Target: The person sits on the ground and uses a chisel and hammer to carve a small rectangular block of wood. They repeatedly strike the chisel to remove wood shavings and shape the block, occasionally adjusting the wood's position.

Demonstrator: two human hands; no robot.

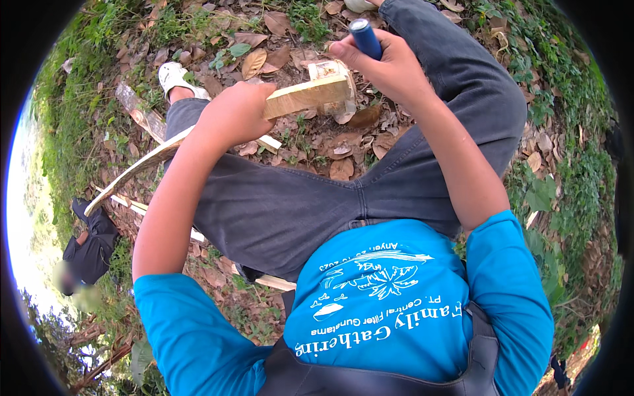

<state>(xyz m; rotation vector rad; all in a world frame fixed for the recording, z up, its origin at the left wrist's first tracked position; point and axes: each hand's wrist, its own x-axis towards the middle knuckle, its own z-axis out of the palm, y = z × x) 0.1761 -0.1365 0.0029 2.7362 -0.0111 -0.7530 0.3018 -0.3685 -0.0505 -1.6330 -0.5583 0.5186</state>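
Note:
My left hand (234,115) is closed round a long, pale wooden strip (304,98). One end of the strip lies beyond my knuckles, over or against a small pale wood block (323,70) low in front of me. Its other end runs back past my left forearm. In my right hand (394,69) is a tool with a blue round handle (366,41), its metal-capped butt pointing up. My fingers wrap that handle close to the strip's far end, and the tool's working end is hidden below the hand.
Brown dry leaves (342,168) and green plants (555,191) cover the ground. A weathered board (140,109) lies near my left white shoe (174,77). Pale sticks (272,282) lie beside my left thigh. A person in dark clothes (94,254) is at the far left.

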